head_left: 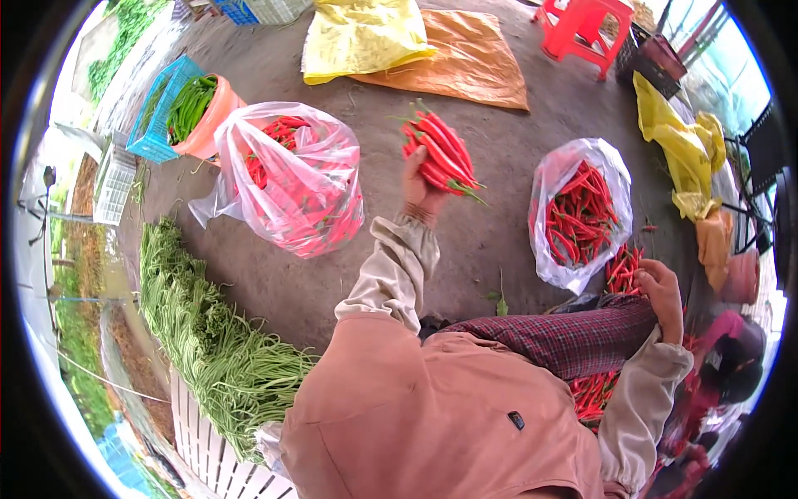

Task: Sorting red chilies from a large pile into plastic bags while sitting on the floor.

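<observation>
Raised over the floor in front of me, my left hand (422, 179) is closed round a bunch of red chili peppers (440, 148), their green stems sticking out at both ends. On the right, my right hand (661, 293) has its fingers curled beside a pile of loose red chili peppers (623, 269); what its fingertips hold, if anything, is hidden. Just beyond that pile stands an open clear plastic bag (542, 220) with many red chilies inside. A fuller plastic bag (312, 187) of red chilies stands to the left of my raised hand.
Long green beans (216, 349) lie heaped on a slatted surface at left. Behind the fuller bag are an orange bucket (218, 125) of green chilies and a blue crate (158, 116). Yellow sacking (362, 37), orange sacking (465, 58) and a red stool (582, 29) lie farther off. Someone sits at right.
</observation>
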Tool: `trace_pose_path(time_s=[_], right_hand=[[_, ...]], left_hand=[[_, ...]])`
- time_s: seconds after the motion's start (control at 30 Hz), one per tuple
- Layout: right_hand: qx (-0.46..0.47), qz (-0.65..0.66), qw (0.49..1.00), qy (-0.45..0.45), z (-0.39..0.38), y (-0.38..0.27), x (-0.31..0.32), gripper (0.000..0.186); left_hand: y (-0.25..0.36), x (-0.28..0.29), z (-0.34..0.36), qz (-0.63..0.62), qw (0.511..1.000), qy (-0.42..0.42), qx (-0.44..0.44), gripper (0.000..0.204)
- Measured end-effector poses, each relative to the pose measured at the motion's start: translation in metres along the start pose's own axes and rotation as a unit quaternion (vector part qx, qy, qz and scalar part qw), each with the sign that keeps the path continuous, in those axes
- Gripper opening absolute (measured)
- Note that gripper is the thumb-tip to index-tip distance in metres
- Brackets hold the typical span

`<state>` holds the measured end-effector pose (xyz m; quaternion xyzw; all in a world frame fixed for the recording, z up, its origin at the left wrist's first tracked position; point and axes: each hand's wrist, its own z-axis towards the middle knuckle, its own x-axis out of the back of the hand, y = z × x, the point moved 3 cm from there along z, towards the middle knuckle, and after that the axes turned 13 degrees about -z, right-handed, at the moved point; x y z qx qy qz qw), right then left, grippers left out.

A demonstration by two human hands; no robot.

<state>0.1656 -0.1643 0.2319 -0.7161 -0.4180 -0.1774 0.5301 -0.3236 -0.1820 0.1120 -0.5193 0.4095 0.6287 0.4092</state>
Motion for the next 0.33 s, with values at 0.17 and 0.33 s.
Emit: trace_pose_path(time_s=[0.17,0.33], right_hand=[[-0.021,-0.011,1.000,0.002,0.006,0.008,0.003,0.032],[0.006,-0.015,0.996,0.090,0.013,0.006,-0.009,0.036]], left_hand=[[0.089,0.021,0.011,-0.050,0.995,-0.033,-0.077,0.057],[0.120,0.028,-0.002,0.031,0.993,-0.063,-0.090,0.071]])
